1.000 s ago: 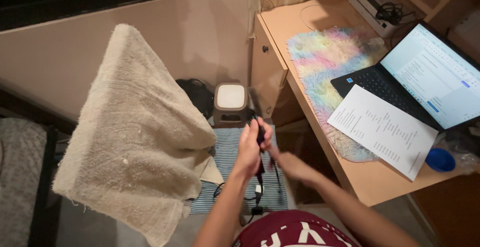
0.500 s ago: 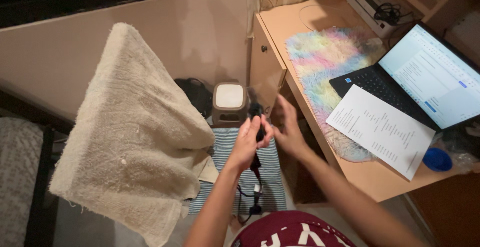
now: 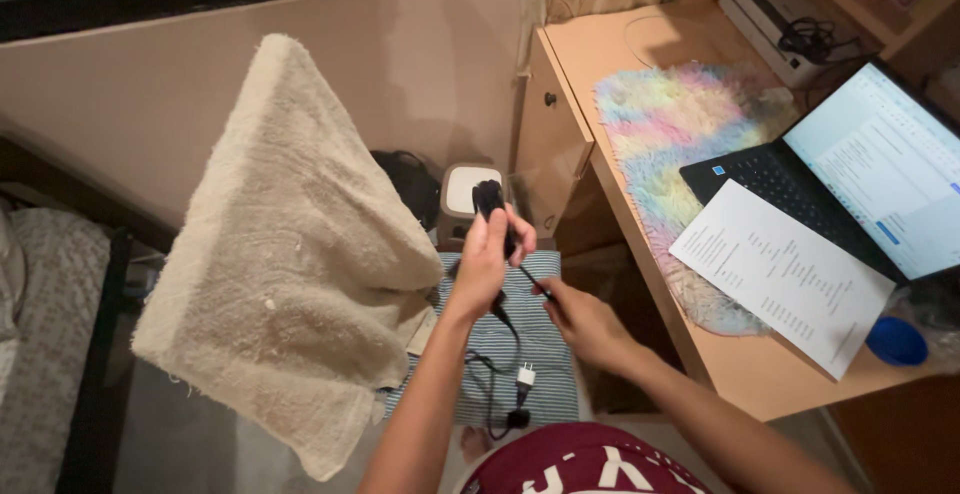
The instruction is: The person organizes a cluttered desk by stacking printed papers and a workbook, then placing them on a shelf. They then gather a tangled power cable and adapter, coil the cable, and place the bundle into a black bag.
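A cream towel [image 3: 290,264] hangs over the left of the scene, draped from a peak at the far left and falling toward the near left. A wooden table [image 3: 600,54] occupies the right side. It carries a pastel shaggy mat [image 3: 670,124], an open laptop [image 3: 860,174] at the far right, a printed sheet of paper [image 3: 780,274] lying partly on the laptop's near edge, and a blue lid [image 3: 897,341] at the near right corner. A white printer [image 3: 770,4] stands at the far end of the table.

Between the towel and the table lies a blue-and-white striped cloth [image 3: 520,344], with a small brown-and-white box device [image 3: 462,199] just beyond it.

The left hand [image 3: 485,259] is raised above the striped cloth, its grip closed around a small black device [image 3: 490,199], which stands upright with its top clear of the fingers. A thin black cable [image 3: 505,319] runs down from the device to a white plug [image 3: 522,377] resting on the cloth. The right hand [image 3: 585,324], near and to the right of the left, pinches the cable [image 3: 530,279] between fingertips.
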